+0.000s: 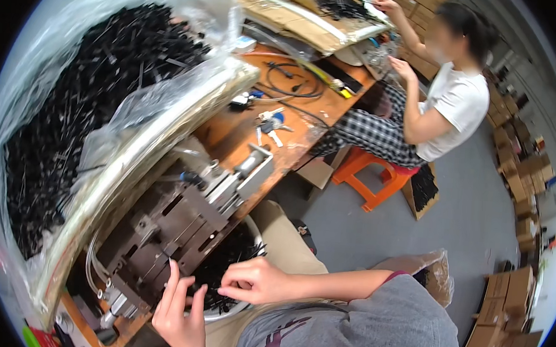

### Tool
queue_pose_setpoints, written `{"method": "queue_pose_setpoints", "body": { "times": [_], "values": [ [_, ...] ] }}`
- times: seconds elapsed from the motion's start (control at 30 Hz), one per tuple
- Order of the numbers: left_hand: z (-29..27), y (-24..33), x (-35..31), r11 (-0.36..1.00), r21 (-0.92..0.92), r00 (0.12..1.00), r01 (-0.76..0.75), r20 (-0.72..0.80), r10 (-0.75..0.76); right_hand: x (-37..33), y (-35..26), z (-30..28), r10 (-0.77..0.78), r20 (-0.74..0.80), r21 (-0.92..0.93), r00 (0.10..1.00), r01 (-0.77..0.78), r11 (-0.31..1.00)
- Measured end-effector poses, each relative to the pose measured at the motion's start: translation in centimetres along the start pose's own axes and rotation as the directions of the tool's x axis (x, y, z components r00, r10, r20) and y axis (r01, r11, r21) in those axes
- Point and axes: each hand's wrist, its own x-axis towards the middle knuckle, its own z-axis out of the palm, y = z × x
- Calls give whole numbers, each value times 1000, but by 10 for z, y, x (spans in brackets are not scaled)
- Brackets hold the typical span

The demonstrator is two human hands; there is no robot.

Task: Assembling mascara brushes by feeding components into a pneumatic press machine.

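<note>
My left hand (pixel 181 318) is raised at the near edge of a dark metal jig (pixel 171 230), its fingers apart and nothing visible between them. Just to its right, my right hand (pixel 256 280) hangs over a white round basin (pixel 243 305) of small thin black parts (pixel 230 254). Its fingers are curled together, and whatever they may pinch is too small to make out. Pneumatic cylinders (pixel 225 189) and clear hoses are fixed to the jig. A slim dark piece lies along the middle of the jig; its kind is unclear.
A large plastic-lined container (pixel 220 82) heaped with black parts (pixel 105 65) stands on the left. Keys (pixel 271 126) and a black cable (pixel 291 78) lie on the wooden bench (pixel 226 137). Beyond, a co-worker (pixel 450 102) sits on an orange stool (pixel 371 180). Cardboard boxes (pixel 501 305) line the right.
</note>
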Motion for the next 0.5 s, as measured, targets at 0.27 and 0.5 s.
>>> {"method": "queue_pose_setpoints", "body": {
  "times": [0.27, 0.5],
  "values": [
    [10, -17, -44, 956, -263, 869, 130, 494, 18, -66, 73, 17, 167, 244, -620, 955, 21, 785],
    [78, -76, -85, 999, -31, 954, -9, 298, 18, -81, 120, 54, 93, 217, -620, 972, 64, 782]
  ]
}}
